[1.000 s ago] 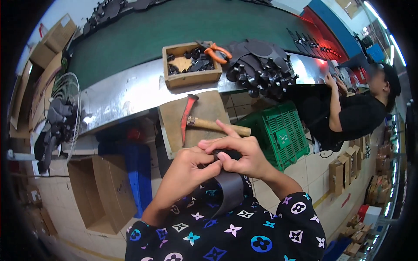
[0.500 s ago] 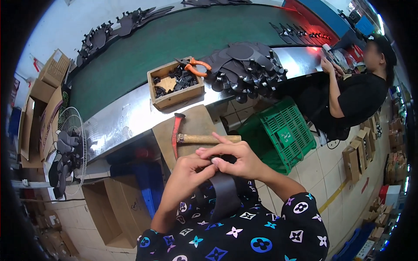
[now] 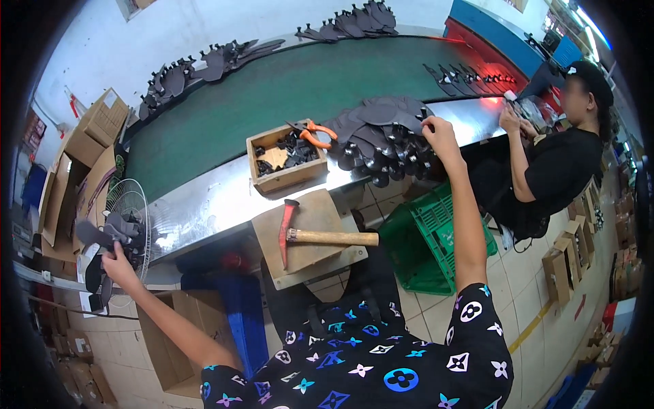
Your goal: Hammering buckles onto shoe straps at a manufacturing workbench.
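Note:
Both my arms are spread wide apart. At the far left, my left hand (image 3: pixel 120 266) pinches the edge of a dark grey flat piece (image 3: pixel 94 234) with a rounded end, among similar pieces in front of the wire fan. My right hand (image 3: pixel 441 140) reaches over the right end of a heap of dark grey flat pieces (image 3: pixel 381 117) with shiny black ends. Its fingers are closed on a black fitting (image 3: pixel 424 116) at the heap's edge. In front of me a hammer (image 3: pixel 320 236) with a red head and wooden handle lies on a tan block (image 3: pixel 317 211).
A wooden box (image 3: pixel 289 178) of small black parts, with orange-handled pliers (image 3: pixel 315 135) across it, stands on the metal ledge. Beyond runs a green belt (image 3: pixel 225 140). A green crate (image 3: pixel 426 255), the fan (image 3: pixel 129 198) and a cardboard box (image 3: pixel 174 341) surround me. A co-worker (image 3: pixel 565 150) sits right.
My hands were together over my lap with a dark strip-like piece. They have parted, the left to the pieces by the fan, the right to the heap. The view has shifted slightly.

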